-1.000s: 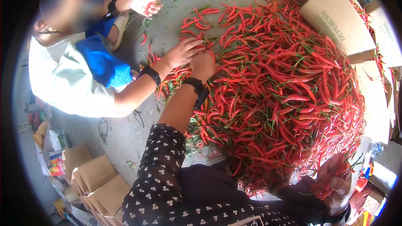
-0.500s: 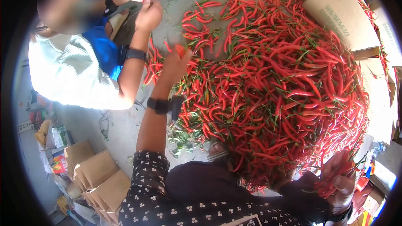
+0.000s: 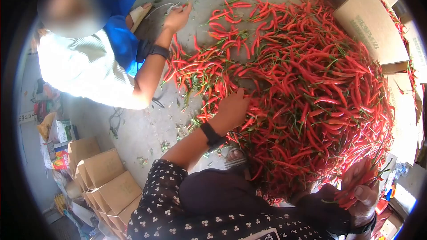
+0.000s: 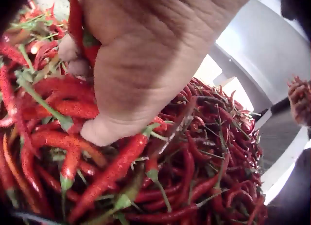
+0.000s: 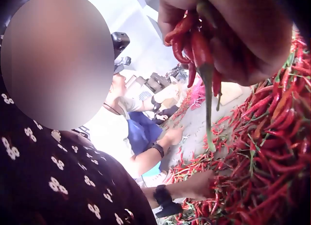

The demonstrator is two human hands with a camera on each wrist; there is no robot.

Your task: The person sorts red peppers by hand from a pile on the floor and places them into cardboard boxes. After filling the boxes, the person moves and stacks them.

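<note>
A large heap of red chili peppers [image 3: 307,84] with green stems covers the floor before me. My left hand [image 3: 232,112] reaches into the heap's left side. In the left wrist view its thumb presses down among the chili peppers [image 4: 119,174], and a red chili pepper [image 4: 76,20] stands up at its curled fingers; the palm side is hidden. Off at the lower right, my right hand [image 3: 365,200] grips a bunch of red chili peppers [image 3: 356,184]. The right wrist view shows this bunch [image 5: 199,47] poking out of the curled fingers, a long green stem hanging down.
A person in a white top and blue apron [image 3: 116,35] sits at the left, one hand [image 3: 178,18] over the heap's far left edge. Cardboard boxes [image 3: 371,24] stand along the right; folded cartons [image 3: 106,173] are at lower left. Leaf scraps [image 3: 164,146] litter the floor.
My left hand drew back leftward with chili peppers in its fingers, then moved right and down into the heap. The other person's near hand left the heap and rose. My right hand stayed put.
</note>
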